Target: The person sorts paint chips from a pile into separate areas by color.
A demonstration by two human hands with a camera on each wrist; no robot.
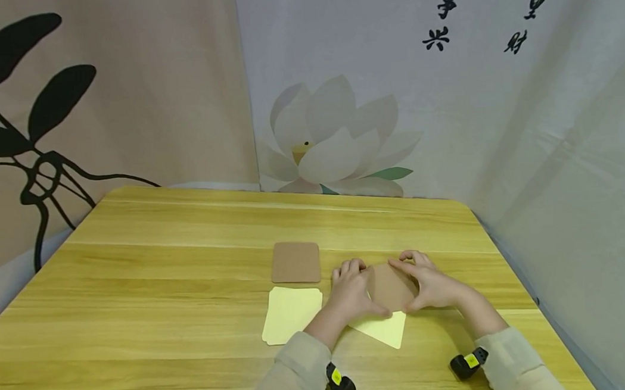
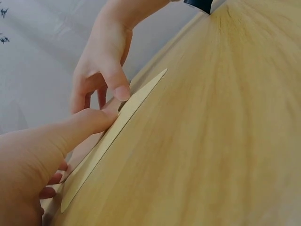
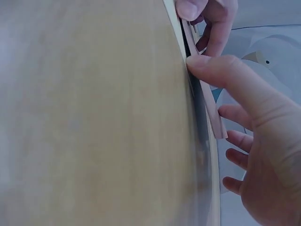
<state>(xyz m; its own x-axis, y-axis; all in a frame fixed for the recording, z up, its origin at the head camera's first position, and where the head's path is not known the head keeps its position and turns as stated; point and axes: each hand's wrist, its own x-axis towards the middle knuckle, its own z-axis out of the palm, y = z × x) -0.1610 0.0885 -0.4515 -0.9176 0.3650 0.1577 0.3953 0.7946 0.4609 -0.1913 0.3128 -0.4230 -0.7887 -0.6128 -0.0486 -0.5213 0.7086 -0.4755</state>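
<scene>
A thin brown square card [image 1: 390, 287] with rounded corners is held between both hands. My left hand [image 1: 352, 289] grips its left side, the thumb at the near edge and the fingers at the far side. On the opposite side, my right hand [image 1: 429, 284] grips it with the thumb low and the index finger at the upper corner; the other fingers are loosely bent. Under the card lies a pale yellow sheet [image 1: 387, 330], turned at an angle and partly hidden. In the right wrist view the card [image 3: 211, 113] is tilted, with a dark gap between it and the sheet.
Left of the hands, a second brown square [image 1: 296, 262] lies flat on the wooden table [image 1: 136, 301]. Just in front of it is a small pile of pale yellow sheets [image 1: 293, 313], slightly fanned. Printed curtains [image 1: 336, 50] hang behind the table's far edge.
</scene>
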